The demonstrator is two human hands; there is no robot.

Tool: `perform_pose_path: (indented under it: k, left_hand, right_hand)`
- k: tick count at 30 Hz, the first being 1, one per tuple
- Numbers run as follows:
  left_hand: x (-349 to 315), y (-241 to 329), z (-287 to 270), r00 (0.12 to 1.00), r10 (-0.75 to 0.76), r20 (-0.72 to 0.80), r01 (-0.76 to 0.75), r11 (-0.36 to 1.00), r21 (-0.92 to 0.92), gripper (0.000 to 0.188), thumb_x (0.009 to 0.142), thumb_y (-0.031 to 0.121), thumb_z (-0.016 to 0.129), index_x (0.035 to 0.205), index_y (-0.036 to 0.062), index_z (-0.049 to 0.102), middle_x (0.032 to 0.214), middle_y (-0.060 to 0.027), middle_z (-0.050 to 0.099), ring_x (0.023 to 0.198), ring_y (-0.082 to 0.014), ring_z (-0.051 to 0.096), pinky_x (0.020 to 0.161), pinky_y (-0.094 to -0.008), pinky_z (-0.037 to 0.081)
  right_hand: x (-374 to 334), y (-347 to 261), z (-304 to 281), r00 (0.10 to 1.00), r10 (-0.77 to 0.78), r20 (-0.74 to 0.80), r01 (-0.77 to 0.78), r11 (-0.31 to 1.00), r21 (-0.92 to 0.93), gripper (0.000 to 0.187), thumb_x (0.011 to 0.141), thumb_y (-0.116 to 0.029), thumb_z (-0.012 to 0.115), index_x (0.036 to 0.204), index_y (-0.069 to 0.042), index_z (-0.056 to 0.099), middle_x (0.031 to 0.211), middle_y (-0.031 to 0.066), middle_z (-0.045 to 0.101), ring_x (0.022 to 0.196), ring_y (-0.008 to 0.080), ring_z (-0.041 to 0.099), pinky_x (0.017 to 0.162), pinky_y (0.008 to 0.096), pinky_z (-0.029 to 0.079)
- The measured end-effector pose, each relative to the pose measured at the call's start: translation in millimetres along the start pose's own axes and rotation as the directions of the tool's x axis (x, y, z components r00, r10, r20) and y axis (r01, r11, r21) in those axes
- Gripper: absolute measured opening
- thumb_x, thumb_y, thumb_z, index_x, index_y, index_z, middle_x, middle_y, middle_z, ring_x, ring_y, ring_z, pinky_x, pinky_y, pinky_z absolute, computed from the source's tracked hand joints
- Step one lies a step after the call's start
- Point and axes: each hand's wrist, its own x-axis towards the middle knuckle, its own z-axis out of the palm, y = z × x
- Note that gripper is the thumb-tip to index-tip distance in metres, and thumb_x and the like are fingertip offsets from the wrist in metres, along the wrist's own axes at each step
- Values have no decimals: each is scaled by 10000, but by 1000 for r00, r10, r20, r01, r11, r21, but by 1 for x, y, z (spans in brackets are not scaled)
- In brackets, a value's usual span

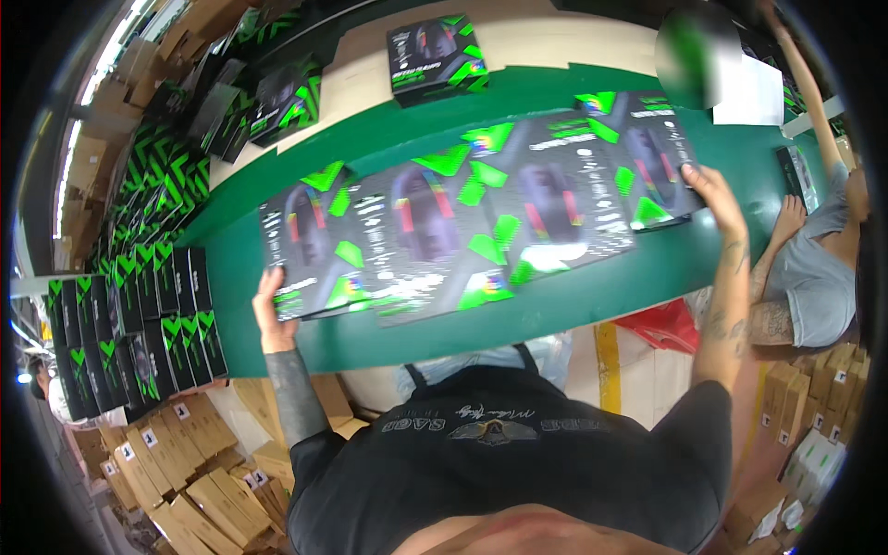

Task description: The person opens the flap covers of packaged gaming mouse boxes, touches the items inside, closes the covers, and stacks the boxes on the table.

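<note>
Side by side in front of me is a tilted row of several black and green computer mouse boxes (425, 217), slightly blurred, each printed with a dark mouse. My left hand (275, 310) presses against the outer side of the leftmost box (305, 231). At the other end, my right hand (717, 196) grips the outer side of the rightmost box (652, 166). The boxes are squeezed together between my two hands, above the green table (444, 338). My palms and the undersides of the boxes are hidden.
One similar box (435, 55) stands on a cardboard strip behind the table. Stacked boxes (139, 324) fill the left side. Brown cartons (185, 453) lie below at left. To the right sits a co-worker (814, 268) near another box (797, 176) and white paper (747, 92).
</note>
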Motion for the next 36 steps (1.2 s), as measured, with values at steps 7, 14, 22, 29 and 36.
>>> perform_pose_path:
  k: [7, 14, 22, 29, 36]
  left_hand:
    - [17, 33, -140, 999, 49, -23, -50, 998, -28, 226, 810, 163, 643, 979, 13, 652, 969, -85, 669, 858, -179, 639, 798, -304, 502]
    - [21, 45, -139, 998, 51, 21, -55, 969, 242, 354, 880, 244, 611, 1145, 11, 581, 1044, -54, 628, 924, -149, 602, 839, -272, 455]
    - [-82, 44, 53, 548, 102, 830, -796, -240, 555, 897, 625, 484, 753, 1348, 68, 425, 1422, -136, 376, 1313, -343, 335, 1076, -459, 259]
    - [-68, 10, 77, 469, 89, 879, -794, -394, 464, 890, 608, 555, 718, 1336, 119, 448, 1429, -70, 382, 1319, -322, 328, 1054, -473, 286]
    - [-92, -17, 157, 418, 165, 893, -830, -330, 449, 911, 668, 598, 687, 1296, -14, 443, 1360, -225, 416, 1263, -350, 407, 1025, -437, 344]
  right_hand:
    - [-84, -18, 155, 950, -251, -186, 305, 873, 381, 571, 885, -246, 556, 1346, 48, 389, 1289, 120, 496, 1205, 184, 437, 1030, 290, 296]
    - [-88, -4, 163, 949, -205, -242, 312, 739, 598, 451, 852, -131, 546, 1259, 42, 455, 1163, 90, 560, 1079, 142, 509, 967, 265, 347]
    - [-102, -53, 175, 788, -251, -562, 219, 968, -125, 437, 853, -194, 617, 1233, 7, 537, 1030, 165, 658, 916, 154, 628, 809, 267, 477]
    - [-97, -52, 176, 747, -262, -611, 214, 965, -152, 434, 835, -198, 635, 1205, 16, 560, 1061, 188, 649, 930, 223, 648, 838, 294, 476]
    - [-110, -102, 179, 713, -346, -610, 603, 747, 281, 323, 871, -140, 604, 1144, 32, 593, 934, 143, 665, 851, 106, 595, 775, 247, 474]
